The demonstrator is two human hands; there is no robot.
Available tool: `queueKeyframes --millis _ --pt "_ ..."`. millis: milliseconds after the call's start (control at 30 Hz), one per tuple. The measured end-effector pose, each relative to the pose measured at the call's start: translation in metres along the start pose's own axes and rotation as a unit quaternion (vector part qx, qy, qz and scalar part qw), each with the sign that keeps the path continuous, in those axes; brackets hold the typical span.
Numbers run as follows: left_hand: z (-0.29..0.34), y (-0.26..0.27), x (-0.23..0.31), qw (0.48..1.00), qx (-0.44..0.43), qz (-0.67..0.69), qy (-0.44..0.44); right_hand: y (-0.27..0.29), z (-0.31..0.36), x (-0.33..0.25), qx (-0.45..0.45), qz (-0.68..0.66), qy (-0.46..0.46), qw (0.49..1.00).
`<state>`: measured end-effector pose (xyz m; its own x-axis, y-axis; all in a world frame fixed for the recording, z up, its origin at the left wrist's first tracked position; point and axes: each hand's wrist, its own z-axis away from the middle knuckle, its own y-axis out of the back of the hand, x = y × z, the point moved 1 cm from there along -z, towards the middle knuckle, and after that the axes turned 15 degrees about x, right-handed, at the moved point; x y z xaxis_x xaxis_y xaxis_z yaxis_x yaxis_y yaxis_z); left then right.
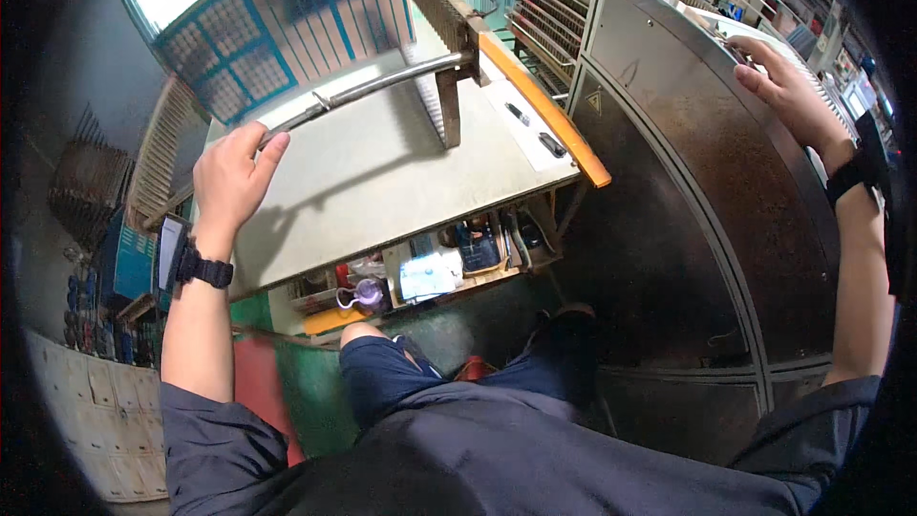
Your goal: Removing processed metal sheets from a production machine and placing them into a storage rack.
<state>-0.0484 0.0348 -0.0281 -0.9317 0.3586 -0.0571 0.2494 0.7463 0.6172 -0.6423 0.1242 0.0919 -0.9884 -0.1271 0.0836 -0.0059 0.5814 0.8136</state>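
My left hand [232, 177] is closed round the near end of a metal bar [382, 86], which runs across to the slotted side of a rack [446, 24]. Behind the bar stands a blue-framed panel [253, 43] with grid and stripe patterns, blurred in part. The rack is on a pale tabletop [420, 186]. Far to the right, my right hand [788, 91] reaches over the upper edge of a tall metal cabinet [669, 57]. Its thumb and fingers are curled about a small dark thing that I cannot make out.
An orange strip [549, 115] edges the table's right side, beside a small black object [552, 144]. Below, a shelf holds a purple-lidded bottle [368, 294] and a dark tray [478, 244]. Slotted racks [549, 14] stand behind; pale lockers [105, 411] are at lower left.
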Motion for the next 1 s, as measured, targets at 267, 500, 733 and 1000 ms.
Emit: queueKeyframes --millis 267,500,733,1000 --pt "0.001 0.005 0.01 1.0 -0.007 0.002 0.017 -0.002 0.001 0.004 -0.021 -0.01 0.008 1.0" --pt "0.005 0.016 0.015 1.0 -0.023 -0.005 0.019 -0.005 -0.003 0.013 -0.029 0.004 0.022 0.999" --pt "0.011 0.029 0.026 0.998 -0.046 -0.019 0.025 -0.006 -0.006 0.016 -0.039 0.042 0.034 0.998" --pt "0.022 0.051 0.037 0.998 -0.06 0.013 0.031 -0.002 -0.008 0.007 -0.061 0.079 0.028 0.995"
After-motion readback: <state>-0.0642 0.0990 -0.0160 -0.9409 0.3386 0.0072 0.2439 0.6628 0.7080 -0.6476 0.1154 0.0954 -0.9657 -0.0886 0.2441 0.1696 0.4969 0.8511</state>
